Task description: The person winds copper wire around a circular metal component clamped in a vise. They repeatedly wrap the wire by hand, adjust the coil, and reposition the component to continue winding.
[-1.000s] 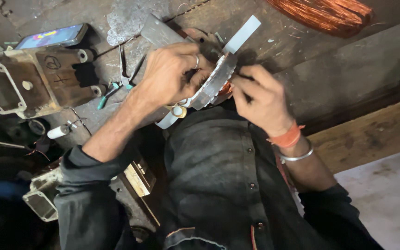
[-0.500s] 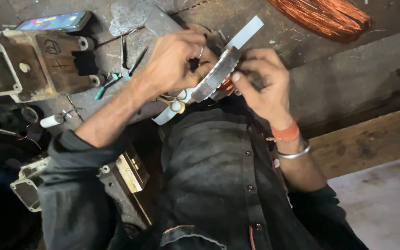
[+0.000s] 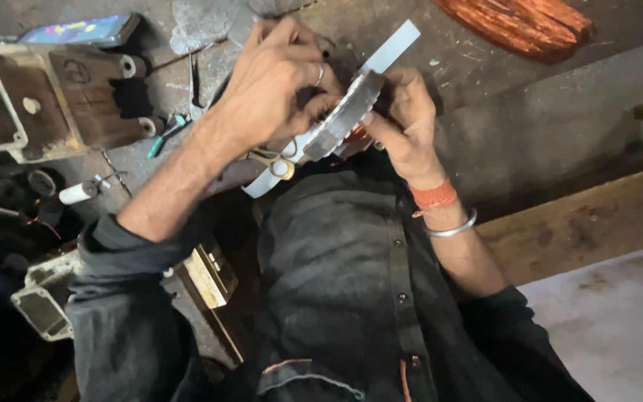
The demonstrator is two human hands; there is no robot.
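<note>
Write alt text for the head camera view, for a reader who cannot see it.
Two bare hands, the left hand and the right hand, grip a round metal disc with a pale flat strip running behind it, above a dark shirt. On the grimy bench lie a phone, a metal housing and a copper wire coil.

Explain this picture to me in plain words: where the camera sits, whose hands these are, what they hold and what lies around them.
The camera sits on a person's head and looks down over their dark shirt at their own two bare hands. The left hand, wearing a ring, and the right hand, with an orange band and a metal bangle at the wrist, both grip a round grey metal part with a pale flat strip lying along it. On the dirty work surface lie a phone, a boxy metal housing, a small green-handled tool and a bundle of copper wire.
</note>
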